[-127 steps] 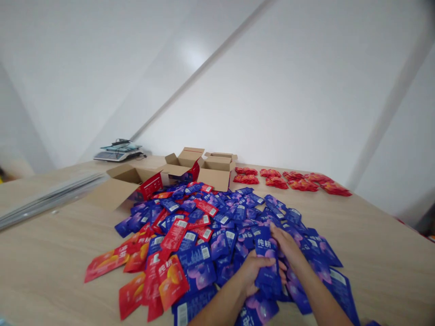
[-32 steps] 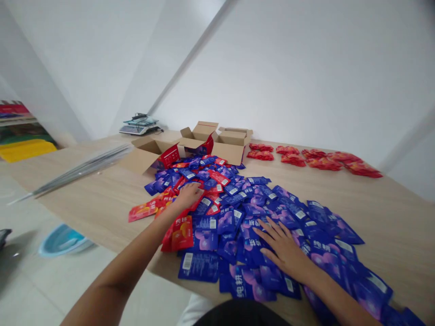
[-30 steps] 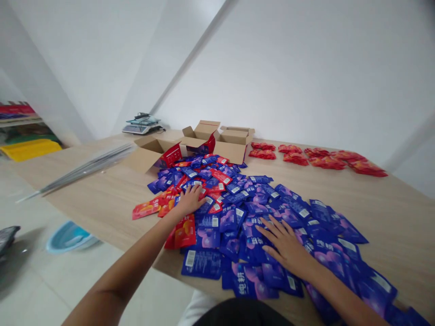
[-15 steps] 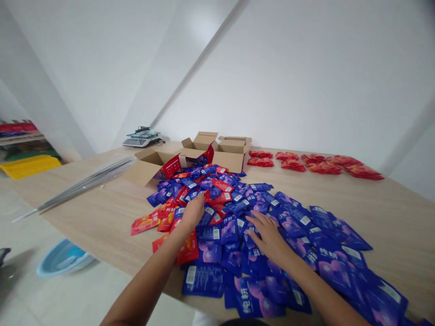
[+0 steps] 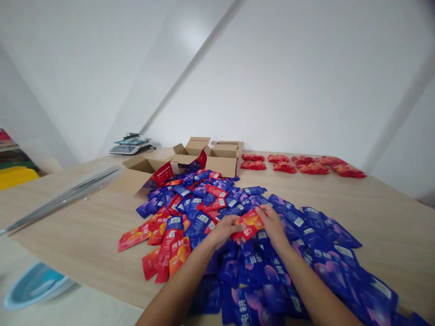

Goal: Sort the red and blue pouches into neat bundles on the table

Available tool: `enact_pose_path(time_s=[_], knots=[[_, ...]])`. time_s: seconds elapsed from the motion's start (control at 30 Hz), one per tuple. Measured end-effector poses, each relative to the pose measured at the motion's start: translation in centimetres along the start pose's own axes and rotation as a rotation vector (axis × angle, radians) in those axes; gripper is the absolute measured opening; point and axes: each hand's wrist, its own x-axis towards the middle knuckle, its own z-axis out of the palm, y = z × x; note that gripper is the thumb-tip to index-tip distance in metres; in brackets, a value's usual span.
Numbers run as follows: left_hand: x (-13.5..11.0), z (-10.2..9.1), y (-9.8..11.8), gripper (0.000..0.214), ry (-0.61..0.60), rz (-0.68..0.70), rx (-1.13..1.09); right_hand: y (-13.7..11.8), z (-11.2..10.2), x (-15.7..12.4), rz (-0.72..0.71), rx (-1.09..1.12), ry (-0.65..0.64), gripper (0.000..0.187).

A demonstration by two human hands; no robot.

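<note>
Between both hands I hold a red packet (image 5: 249, 224) with orange fruit printed on it, above the middle of the pile. My left hand (image 5: 224, 230) is closed on its left end. Closed on its upper right corner is my right hand (image 5: 272, 221). Beneath them spreads a heap of blue packets (image 5: 261, 267) with purple fruit prints, and a few red packets (image 5: 217, 203) are mixed in farther back. Several more red packets (image 5: 170, 249) lie together at the left edge of the heap. My forearms hide part of the pile.
Open cardboard boxes (image 5: 222, 165) stand behind the heap. Stacked red packets (image 5: 312, 167) form rows at the back right of the wooden table (image 5: 84, 226). A scale (image 5: 131, 147) sits at the back left, near long thin strips (image 5: 71, 194). On the floor is a blue basin (image 5: 37, 287).
My left hand has come right from the red packets with one red packet. My right hand has lifted off the blue packets and now grips it too. The view has shifted slightly.
</note>
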Motion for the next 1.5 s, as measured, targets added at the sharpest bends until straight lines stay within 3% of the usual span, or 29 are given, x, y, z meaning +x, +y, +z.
enact_pose_path(time_s=[0.07, 0.17, 0.3, 0.37, 0.43, 0.5, 0.6, 0.73, 0.83, 1.0, 1.13, 1.33, 1.5], knots=[[0.2, -0.7, 0.2, 0.035, 0.053, -0.025, 0.037, 0.6, -1.0, 0.0, 0.02, 0.032, 0.027, 0.032], [1.0, -1.9, 0.9, 0.039, 0.188, -0.018, 0.108, 0.2, -2.3, -0.6, 0.083, 0.095, -0.224, 0.033], [1.7, -1.8, 2.0, 0.037, 0.042, -0.014, 0.213, -1.7, -3.3, -2.0, 0.25, 0.167, -0.723, 0.039], [2.0, -1.2, 2.3, 0.034, -0.03, 0.011, 0.252, -2.3, -3.1, -2.4, 0.285, 0.207, -0.798, 0.04], [2.6, -1.3, 2.5, 0.035, 0.005, 0.078, 0.276, -2.3, -2.7, -2.5, 0.27, 0.271, -0.713, 0.037], [3.4, -2.4, 2.3, 0.035, 0.165, 0.185, 0.335, -1.8, -2.3, -2.5, 0.273, 0.367, -0.564, 0.034], [4.5, -5.5, 1.4, 0.04, 0.426, 0.29, 0.73, -0.4, -2.2, -2.2, 0.354, 0.565, -0.337, 0.033], [4.8, -8.6, -0.3, 0.046, 0.449, 0.173, 1.437, 1.1, -2.9, -2.0, 0.429, 0.802, -0.139, 0.033], [4.9, -8.9, 0.0, 0.043, 0.426, 0.168, 1.582, 1.4, -3.3, -1.9, 0.424, 0.873, -0.149, 0.03], [5.4, -6.7, 3.3, 0.024, 0.5, 0.35, 1.38, 1.1, -3.1, -1.9, 0.455, 0.925, -0.108, 0.025], [5.8, -3.0, 5.2, 0.023, 0.618, 0.527, 0.96, 0.5, -2.7, -2.0, 0.423, 0.97, -0.091, 0.028], [6.4, 2.4, 3.1, 0.029, 0.641, 0.399, 0.049, -0.3, -2.5, -2.2, 0.314, 1.014, -0.044, 0.03], [5.7, 4.6, 0.8, 0.031, 0.747, 0.376, -0.36, 0.2, -2.4, -1.9, 0.291, 0.988, 0.135, 0.025]])
